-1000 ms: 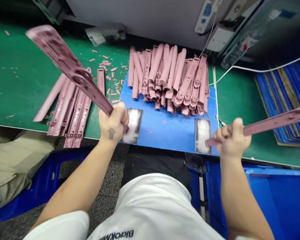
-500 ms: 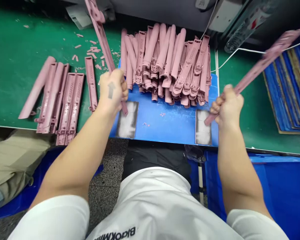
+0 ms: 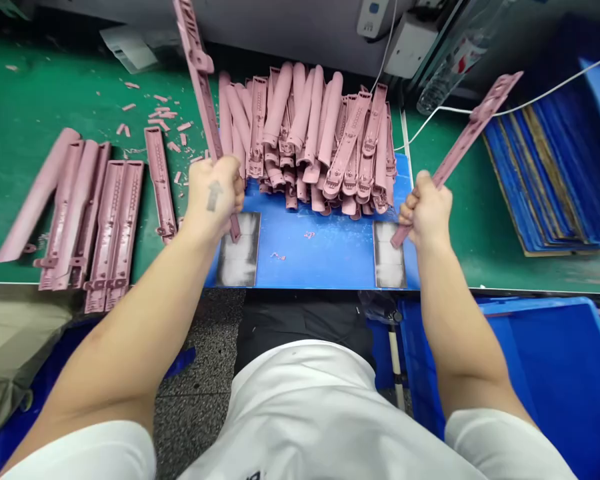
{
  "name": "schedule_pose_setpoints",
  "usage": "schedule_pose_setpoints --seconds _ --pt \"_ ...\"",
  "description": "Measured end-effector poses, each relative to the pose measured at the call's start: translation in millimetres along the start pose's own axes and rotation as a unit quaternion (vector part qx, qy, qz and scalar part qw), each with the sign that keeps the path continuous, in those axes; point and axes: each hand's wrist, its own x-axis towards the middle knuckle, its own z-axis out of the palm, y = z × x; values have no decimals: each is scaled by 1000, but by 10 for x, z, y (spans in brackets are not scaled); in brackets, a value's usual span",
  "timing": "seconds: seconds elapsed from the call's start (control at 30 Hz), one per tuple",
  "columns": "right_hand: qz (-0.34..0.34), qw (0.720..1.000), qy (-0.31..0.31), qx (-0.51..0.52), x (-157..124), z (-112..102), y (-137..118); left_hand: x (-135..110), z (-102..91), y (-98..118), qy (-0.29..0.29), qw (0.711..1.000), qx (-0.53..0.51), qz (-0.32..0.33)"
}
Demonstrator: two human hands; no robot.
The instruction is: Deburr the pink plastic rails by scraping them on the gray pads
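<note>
Both fists clamped tight here! The left hand (image 3: 214, 197) grips a pink moulded strap strip (image 3: 196, 73) nearly upright, the right hand (image 3: 427, 210) a second strip (image 3: 467, 137) tilted outward, and heaped pink straps (image 3: 305, 133) sit just ahead on a blue mat (image 3: 315, 253).

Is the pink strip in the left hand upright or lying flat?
Nearly upright: the pink strip rises above the fist of the left hand.
</note>
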Motion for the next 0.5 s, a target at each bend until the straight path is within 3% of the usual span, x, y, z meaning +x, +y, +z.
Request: schedule_pose_setpoints --seconds 0.07,0.17,0.33,0.4,0.5 --pt "-7 1000 9 -2 20 -11 18 -67 31 64 15 1000 -2 1" --pt "-68 997 24 18 41 -30 63 -192 61 154 58 996 -30 57" --pt "-122 992 -12 -7 -3 14 103 -195 69 88 32 992 -55 109" --pt "-167 986 -4 2 -184 -6 76 -273 20 22 32 978 -83 187" --pt "-239 970 -19 48 -640 -143 41 -623 -120 -31 9 958 -100 270"
